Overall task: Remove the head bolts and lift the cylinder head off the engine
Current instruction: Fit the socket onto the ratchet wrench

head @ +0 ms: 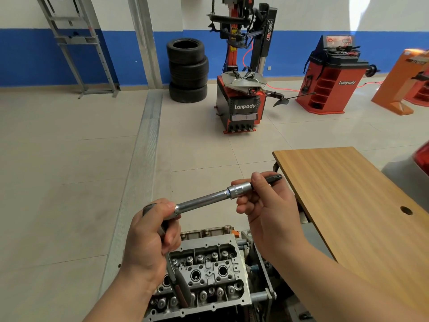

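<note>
We grip the ratchet (162, 219) in our left hand (148, 240), its extension bar (202, 201) raised above the cylinder head (209, 273). Our right hand (267, 205) pinches the socket (239, 189) and a dark bolt (274, 177), beside the wooden table (348, 205).

Bright, even daylight fills the workshop. A washed-out glare patch sits on the white upper wall (355, 12) at top right, and the orange machine (415, 54) at the right edge blows out. Shadows are soft. Wide-angle distortion bends the grey metal floor rail (148, 126) and tilts the edges; focus stays fairly sharp.
</note>
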The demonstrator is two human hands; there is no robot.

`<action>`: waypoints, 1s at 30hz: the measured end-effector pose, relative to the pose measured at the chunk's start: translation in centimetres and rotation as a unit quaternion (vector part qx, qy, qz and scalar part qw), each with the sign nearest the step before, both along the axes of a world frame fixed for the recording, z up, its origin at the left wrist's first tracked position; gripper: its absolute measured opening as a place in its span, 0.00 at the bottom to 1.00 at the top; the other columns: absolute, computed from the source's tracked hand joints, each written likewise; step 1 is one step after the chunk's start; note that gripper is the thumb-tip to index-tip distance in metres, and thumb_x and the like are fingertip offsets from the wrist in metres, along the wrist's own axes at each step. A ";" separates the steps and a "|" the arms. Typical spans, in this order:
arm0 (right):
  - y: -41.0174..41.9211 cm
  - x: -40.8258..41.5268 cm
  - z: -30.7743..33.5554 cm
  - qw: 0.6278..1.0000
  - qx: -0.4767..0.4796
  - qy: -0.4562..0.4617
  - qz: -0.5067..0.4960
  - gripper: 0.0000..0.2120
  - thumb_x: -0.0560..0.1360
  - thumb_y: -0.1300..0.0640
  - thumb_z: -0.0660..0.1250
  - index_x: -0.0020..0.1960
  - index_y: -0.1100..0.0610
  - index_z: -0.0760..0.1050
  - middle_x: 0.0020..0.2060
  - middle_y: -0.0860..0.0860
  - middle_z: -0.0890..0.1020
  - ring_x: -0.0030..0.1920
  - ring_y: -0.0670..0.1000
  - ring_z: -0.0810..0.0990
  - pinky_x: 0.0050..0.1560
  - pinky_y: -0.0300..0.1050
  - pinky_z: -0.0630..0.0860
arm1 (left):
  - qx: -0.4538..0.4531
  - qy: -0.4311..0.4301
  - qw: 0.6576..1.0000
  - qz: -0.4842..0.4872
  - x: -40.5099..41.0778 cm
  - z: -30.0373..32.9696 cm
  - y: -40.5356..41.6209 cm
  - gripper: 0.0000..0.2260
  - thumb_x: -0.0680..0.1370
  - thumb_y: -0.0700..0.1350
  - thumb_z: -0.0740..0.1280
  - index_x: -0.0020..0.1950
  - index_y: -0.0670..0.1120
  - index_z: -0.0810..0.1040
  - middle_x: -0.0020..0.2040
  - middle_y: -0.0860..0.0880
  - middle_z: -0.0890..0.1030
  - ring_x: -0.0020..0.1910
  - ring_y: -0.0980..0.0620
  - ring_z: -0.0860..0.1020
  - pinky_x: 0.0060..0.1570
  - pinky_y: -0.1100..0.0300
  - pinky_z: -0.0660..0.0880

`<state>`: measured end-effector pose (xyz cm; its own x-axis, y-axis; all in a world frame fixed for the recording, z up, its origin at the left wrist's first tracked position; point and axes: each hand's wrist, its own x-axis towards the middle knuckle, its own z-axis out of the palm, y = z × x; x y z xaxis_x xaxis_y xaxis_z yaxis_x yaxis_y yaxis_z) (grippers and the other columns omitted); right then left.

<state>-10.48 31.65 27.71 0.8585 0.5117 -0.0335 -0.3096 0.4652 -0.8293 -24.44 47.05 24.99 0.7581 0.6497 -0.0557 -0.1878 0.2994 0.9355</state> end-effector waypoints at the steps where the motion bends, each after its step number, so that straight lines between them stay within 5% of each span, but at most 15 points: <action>1: 0.1 0.0 -0.2 1.000 -0.002 0.006 -0.002 0.07 0.82 0.57 0.66 0.55 0.59 0.70 0.48 0.66 0.85 0.31 0.52 0.79 0.31 0.40 0.79 | 0.006 0.003 1.000 0.006 0.0 0.0 0.1 0.15 0.70 0.50 0.70 0.31 0.44 0.69 0.21 0.46 0.62 0.21 0.52 0.56 0.29 0.55 0.52; 5: 0.8 0.2 -0.8 0.998 0.005 0.060 0.032 0.14 0.78 0.53 0.70 0.57 0.60 0.73 0.51 0.64 0.85 0.35 0.53 0.82 0.34 0.41 0.81 | -0.013 0.010 1.000 0.016 -0.1 -0.3 0.5 0.13 0.72 0.49 0.69 0.34 0.42 0.71 0.24 0.45 0.63 0.21 0.52 0.57 0.30 0.52 0.53; 10: 1.9 0.6 -3.3 0.972 -0.082 0.217 0.035 0.16 0.81 0.54 0.71 0.61 0.66 0.79 0.57 0.62 0.85 0.45 0.58 0.88 0.43 0.46 0.83 | -0.008 0.042 0.997 -0.061 0.5 0.3 0.7 0.24 0.71 0.59 0.74 0.59 0.43 0.83 0.32 0.45 0.72 0.26 0.52 0.68 0.28 0.58 0.64; 14: 1.4 0.2 -6.0 0.954 -0.149 0.254 0.054 0.19 0.79 0.61 0.73 0.67 0.61 0.74 0.55 0.58 0.87 0.48 0.61 0.88 0.41 0.49 0.83 | -0.015 0.079 0.992 -0.101 1.3 0.2 0.4 0.20 0.74 0.56 0.72 0.57 0.43 0.85 0.33 0.43 0.73 0.26 0.52 0.68 0.28 0.57 0.63; 18: 0.3 1.0 -6.1 0.945 -0.111 0.297 0.083 0.09 0.81 0.54 0.70 0.52 0.60 0.82 0.54 0.56 0.87 0.43 0.56 0.86 0.36 0.47 0.81 | -0.085 0.082 0.985 -0.128 0.9 -0.8 1.7 0.23 0.73 0.57 0.71 0.58 0.40 0.84 0.29 0.44 0.70 0.22 0.51 0.60 0.29 0.58 0.60; 21: -1.2 2.1 -5.3 0.971 -0.096 0.215 0.038 0.11 0.77 0.57 0.73 0.59 0.57 0.78 0.54 0.58 0.86 0.46 0.55 0.86 0.40 0.47 0.81 | -0.126 0.056 0.978 -0.154 0.2 -0.9 3.3 0.25 0.69 0.59 0.73 0.56 0.41 0.84 0.26 0.46 0.68 0.21 0.53 0.59 0.27 0.61 0.61; 23: -2.5 2.9 -4.0 0.982 -0.187 0.024 0.023 0.14 0.77 0.58 0.75 0.62 0.52 0.79 0.52 0.53 0.87 0.50 0.54 0.87 0.45 0.49 0.81 | -0.133 0.049 0.976 -0.165 0.0 -0.6 4.4 0.23 0.72 0.59 0.71 0.54 0.41 0.84 0.24 0.46 0.67 0.19 0.53 0.59 0.25 0.62 0.60; 24: -3.1 3.1 -3.0 0.957 -0.266 -0.114 0.035 0.10 0.78 0.54 0.74 0.59 0.49 0.82 0.49 0.49 0.87 0.49 0.50 0.86 0.46 0.47 0.81 | -0.126 0.052 0.976 -0.167 -0.1 -0.4 4.9 0.22 0.74 0.59 0.69 0.52 0.40 0.84 0.23 0.46 0.66 0.18 0.53 0.59 0.25 0.63 0.60; 26: -3.7 3.5 -1.3 0.839 -0.387 -0.367 0.111 0.12 0.78 0.39 0.68 0.55 0.44 0.84 0.40 0.41 0.85 0.38 0.42 0.82 0.38 0.37 0.75 | -0.103 0.068 0.979 -0.161 0.2 0.2 5.4 0.23 0.76 0.58 0.65 0.50 0.39 0.85 0.21 0.46 0.65 0.17 0.53 0.58 0.24 0.64 0.60; 29: -2.9 3.6 0.0 0.615 -0.489 -0.600 0.151 0.22 0.80 0.31 0.51 0.58 0.42 0.77 0.35 0.42 0.78 0.34 0.43 0.76 0.33 0.38 0.67 | -0.073 0.081 0.982 -0.151 0.8 0.9 5.3 0.24 0.75 0.58 0.64 0.49 0.38 0.85 0.20 0.45 0.64 0.17 0.53 0.57 0.24 0.64 0.58; 30: -2.6 3.5 0.4 0.568 -0.501 -0.638 0.139 0.23 0.81 0.32 0.48 0.58 0.44 0.75 0.36 0.42 0.76 0.34 0.43 0.75 0.33 0.42 0.67 | -0.070 0.080 0.983 -0.148 1.0 1.1 5.1 0.24 0.75 0.58 0.64 0.48 0.37 0.85 0.20 0.45 0.64 0.17 0.53 0.57 0.25 0.64 0.58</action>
